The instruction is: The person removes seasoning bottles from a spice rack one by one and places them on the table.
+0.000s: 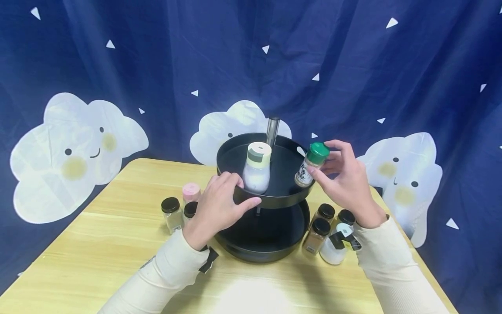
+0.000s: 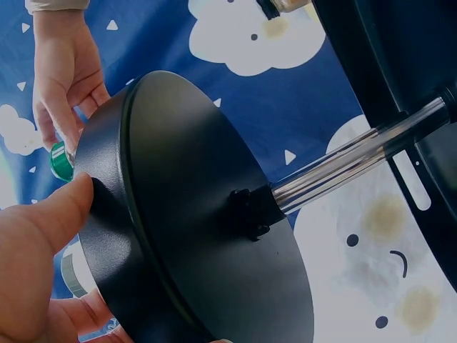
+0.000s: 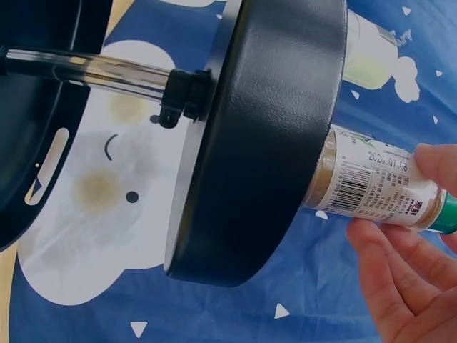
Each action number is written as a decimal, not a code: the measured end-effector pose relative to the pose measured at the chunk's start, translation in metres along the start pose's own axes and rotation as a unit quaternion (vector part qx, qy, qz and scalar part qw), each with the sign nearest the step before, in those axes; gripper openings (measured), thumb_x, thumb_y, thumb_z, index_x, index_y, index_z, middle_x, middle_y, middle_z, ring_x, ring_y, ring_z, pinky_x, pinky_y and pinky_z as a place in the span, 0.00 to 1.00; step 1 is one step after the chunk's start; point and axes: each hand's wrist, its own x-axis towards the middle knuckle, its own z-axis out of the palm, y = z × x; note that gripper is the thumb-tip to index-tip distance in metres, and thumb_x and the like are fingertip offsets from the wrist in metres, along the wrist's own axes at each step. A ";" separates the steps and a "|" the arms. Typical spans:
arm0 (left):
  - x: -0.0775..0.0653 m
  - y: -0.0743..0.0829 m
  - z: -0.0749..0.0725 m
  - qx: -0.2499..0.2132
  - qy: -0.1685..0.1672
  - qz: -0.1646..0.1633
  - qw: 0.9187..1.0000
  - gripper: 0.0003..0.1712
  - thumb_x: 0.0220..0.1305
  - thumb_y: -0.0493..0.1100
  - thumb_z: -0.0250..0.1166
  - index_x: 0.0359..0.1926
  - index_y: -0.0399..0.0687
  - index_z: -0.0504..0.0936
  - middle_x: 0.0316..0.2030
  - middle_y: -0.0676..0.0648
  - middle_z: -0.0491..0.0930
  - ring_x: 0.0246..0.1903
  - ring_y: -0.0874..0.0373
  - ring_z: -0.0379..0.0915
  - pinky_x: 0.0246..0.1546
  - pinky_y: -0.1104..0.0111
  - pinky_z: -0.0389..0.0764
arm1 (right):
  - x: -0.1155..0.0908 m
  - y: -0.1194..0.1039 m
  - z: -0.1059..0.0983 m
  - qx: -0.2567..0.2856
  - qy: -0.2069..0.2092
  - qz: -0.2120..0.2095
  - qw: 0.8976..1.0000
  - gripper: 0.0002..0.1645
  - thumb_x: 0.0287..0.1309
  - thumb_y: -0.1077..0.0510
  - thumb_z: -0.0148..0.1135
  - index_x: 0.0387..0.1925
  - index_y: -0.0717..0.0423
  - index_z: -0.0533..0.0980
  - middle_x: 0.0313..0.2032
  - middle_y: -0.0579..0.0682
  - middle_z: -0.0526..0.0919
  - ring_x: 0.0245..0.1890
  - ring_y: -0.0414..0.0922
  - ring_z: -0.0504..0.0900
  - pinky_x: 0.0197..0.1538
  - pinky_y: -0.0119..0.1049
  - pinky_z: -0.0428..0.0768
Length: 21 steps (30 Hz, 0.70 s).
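A black two-tier round tray (image 1: pixel 274 202) stands on the table with a metal post through its middle. My left hand (image 1: pixel 217 203) grips the near-left rim of the upper tier, its thumb against the outer wall in the left wrist view. With thumb and fingers, my right hand (image 1: pixel 345 179) pinches a spice jar (image 3: pixel 364 179) that has a green cap (image 1: pixel 318 152) and a printed label. That jar is slightly tilted over the right side of the upper tier, its base just inside the rim. A white-filled shaker bottle (image 1: pixel 256 176) stands upright on the same tier, beside my left fingers.
Right of the tray stand several jars with black lids (image 1: pixel 317 235) and a white-filled bottle (image 1: pixel 333 255). At the left are black-lidded jars (image 1: pixel 171 213) and a pink-lidded one (image 1: pixel 191 191), partly behind my left arm. A blue curtain (image 1: pixel 235 65) hangs behind the table.
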 end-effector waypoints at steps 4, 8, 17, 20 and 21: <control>0.000 0.000 0.000 -0.001 0.001 0.002 1.000 0.28 0.46 0.61 0.72 0.33 0.46 0.72 0.28 0.49 0.71 0.32 0.51 0.65 0.35 0.60 0.70 | 0.001 -0.001 -0.003 -0.006 0.002 0.002 1.000 0.36 0.42 0.67 0.72 0.54 0.64 0.65 0.33 0.60 0.86 0.24 0.49 0.85 0.30 0.23 0.81; 0.000 0.000 0.000 0.001 0.002 0.004 1.000 0.28 0.46 0.61 0.72 0.33 0.46 0.72 0.28 0.48 0.72 0.32 0.51 0.65 0.35 0.60 0.71 | 0.002 -0.001 -0.007 -0.011 0.005 0.007 1.000 0.36 0.42 0.68 0.72 0.54 0.65 0.65 0.34 0.60 0.86 0.24 0.50 0.85 0.32 0.17 0.78; 0.001 0.000 0.000 0.001 -0.002 -0.001 1.000 0.28 0.46 0.62 0.72 0.33 0.46 0.72 0.29 0.47 0.73 0.33 0.51 0.64 0.35 0.60 0.71 | -0.002 0.002 -0.019 -0.017 0.024 0.018 0.999 0.36 0.42 0.69 0.71 0.54 0.67 0.65 0.33 0.63 0.85 0.24 0.28 0.79 0.29 0.15 0.75; 0.000 0.000 0.000 0.001 -0.001 0.001 1.000 0.28 0.46 0.62 0.72 0.33 0.46 0.72 0.29 0.47 0.73 0.32 0.51 0.64 0.35 0.61 0.70 | -0.005 0.005 -0.023 -0.015 0.037 0.017 0.999 0.37 0.41 0.71 0.71 0.54 0.68 0.64 0.33 0.65 0.84 0.25 0.24 0.76 0.30 0.15 0.75; 0.000 0.000 0.000 0.001 0.000 0.002 1.000 0.28 0.46 0.62 0.72 0.33 0.46 0.72 0.29 0.48 0.72 0.32 0.51 0.64 0.35 0.61 0.70 | -0.006 0.006 -0.024 -0.016 0.041 0.018 0.999 0.37 0.41 0.71 0.71 0.54 0.68 0.64 0.33 0.66 0.84 0.25 0.23 0.76 0.30 0.14 0.75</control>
